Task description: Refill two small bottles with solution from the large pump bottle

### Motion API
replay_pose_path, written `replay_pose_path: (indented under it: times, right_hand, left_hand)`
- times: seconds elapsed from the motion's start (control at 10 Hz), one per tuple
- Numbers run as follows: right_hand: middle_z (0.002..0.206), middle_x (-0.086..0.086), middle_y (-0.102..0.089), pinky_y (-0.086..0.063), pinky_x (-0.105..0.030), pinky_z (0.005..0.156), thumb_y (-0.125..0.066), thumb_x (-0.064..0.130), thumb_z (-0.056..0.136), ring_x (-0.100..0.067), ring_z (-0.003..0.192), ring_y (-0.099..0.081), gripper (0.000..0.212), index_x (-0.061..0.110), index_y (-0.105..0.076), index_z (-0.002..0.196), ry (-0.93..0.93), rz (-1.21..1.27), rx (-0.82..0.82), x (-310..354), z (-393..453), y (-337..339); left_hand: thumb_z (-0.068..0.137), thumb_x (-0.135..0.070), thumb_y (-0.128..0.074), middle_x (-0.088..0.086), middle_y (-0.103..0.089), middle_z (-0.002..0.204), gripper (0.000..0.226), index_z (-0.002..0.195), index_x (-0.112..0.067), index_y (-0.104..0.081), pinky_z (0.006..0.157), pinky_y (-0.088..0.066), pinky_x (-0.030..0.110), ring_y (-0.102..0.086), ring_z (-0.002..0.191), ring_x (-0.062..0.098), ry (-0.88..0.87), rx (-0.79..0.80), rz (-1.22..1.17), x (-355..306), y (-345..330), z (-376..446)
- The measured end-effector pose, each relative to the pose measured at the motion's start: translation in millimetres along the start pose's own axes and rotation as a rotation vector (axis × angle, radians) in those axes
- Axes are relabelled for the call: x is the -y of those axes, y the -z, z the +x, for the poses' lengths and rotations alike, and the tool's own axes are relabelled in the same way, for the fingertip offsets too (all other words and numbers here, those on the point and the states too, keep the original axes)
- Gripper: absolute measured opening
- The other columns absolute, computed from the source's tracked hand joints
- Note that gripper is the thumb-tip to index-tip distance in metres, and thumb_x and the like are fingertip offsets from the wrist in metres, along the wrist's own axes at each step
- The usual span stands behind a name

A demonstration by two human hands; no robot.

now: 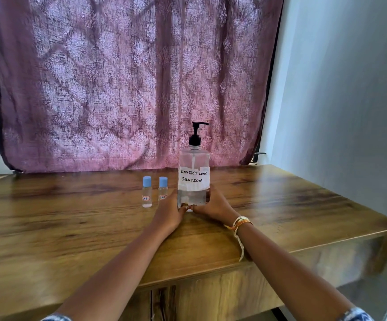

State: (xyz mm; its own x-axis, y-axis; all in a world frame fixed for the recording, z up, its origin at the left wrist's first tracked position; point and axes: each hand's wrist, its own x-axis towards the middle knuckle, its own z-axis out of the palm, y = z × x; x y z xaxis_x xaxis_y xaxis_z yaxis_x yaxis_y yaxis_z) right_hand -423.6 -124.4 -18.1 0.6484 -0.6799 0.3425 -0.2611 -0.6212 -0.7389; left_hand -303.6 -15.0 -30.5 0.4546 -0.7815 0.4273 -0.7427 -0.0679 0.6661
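A large clear pump bottle (pixel 194 174) with a black pump and a white label reading "contact lens solution" stands upright near the middle of the wooden table (pixel 72 228). My left hand (pixel 169 213) and my right hand (pixel 213 206) both grip its base, one on each side. Liquid fills roughly its lower third. Just left of it stand two small clear bottles with blue caps: the left small bottle (pixel 146 192) and the right small bottle (pixel 162 188), whose lower part is partly hidden by my left hand. Both are capped and upright.
A purple patterned curtain (pixel 130 84) hangs behind the table's far edge. A pale wall (pixel 349 100) runs along the right side. The table's right edge and front edge are close to my arms; my right wrist wears thread bands (pixel 240 223).
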Motion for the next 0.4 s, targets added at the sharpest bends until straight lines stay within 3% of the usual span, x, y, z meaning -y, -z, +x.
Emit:
replay_pose_path:
  times: [0.1, 0.2, 0.3, 0.4]
  right_hand:
    - [0.088, 0.024, -0.056, -0.046, -0.004, 0.061, -0.085, 0.020, 0.066, 0.007, 0.079, -0.057, 0.050, 0.039, -0.046, 0.092, 0.005, -0.013, 0.000, -1.6, -2.8, -0.6]
    - [0.093, 0.021, -0.053, -0.041, -0.006, 0.058, -0.082, 0.022, 0.067, 0.002, 0.083, -0.055, 0.061, 0.028, -0.046, 0.116, 0.010, -0.054, 0.003, -2.2, -6.4, -3.1]
    - [0.095, 0.014, -0.054, -0.037, -0.007, 0.060, -0.079, 0.021, 0.069, -0.006, 0.088, -0.055, 0.060, 0.020, -0.045, 0.120, -0.007, -0.094, -0.011, 0.6, -9.6, -4.7]
    - [0.096, 0.004, -0.060, -0.041, -0.014, 0.064, -0.073, 0.016, 0.073, -0.018, 0.093, -0.060, 0.046, 0.022, -0.046, 0.110, -0.010, -0.092, -0.018, 6.0, -13.0, -5.2]
  left_hand:
    - [0.089, -0.011, -0.062, 0.008, -0.065, 0.123, 0.047, 0.134, -0.015, -0.049, 0.083, -0.038, 0.021, -0.060, 0.114, 0.024, -0.015, 0.009, -0.006, -0.2, 1.3, -4.0]
    - [0.086, -0.010, -0.063, 0.009, -0.066, 0.120, 0.046, 0.130, -0.014, -0.051, 0.080, -0.038, 0.022, -0.060, 0.110, 0.022, -0.033, 0.043, 0.011, 0.6, 5.2, -9.8]
    - [0.085, -0.011, -0.064, 0.009, -0.064, 0.121, 0.046, 0.129, -0.014, -0.052, 0.083, -0.040, 0.024, -0.059, 0.112, 0.023, -0.044, 0.062, 0.050, 0.8, 8.1, -15.7]
    - [0.085, -0.015, -0.064, 0.008, -0.061, 0.127, 0.048, 0.131, -0.014, -0.052, 0.091, -0.041, 0.025, -0.056, 0.118, 0.025, -0.027, 0.043, 0.061, 1.3, 12.5, -22.2]
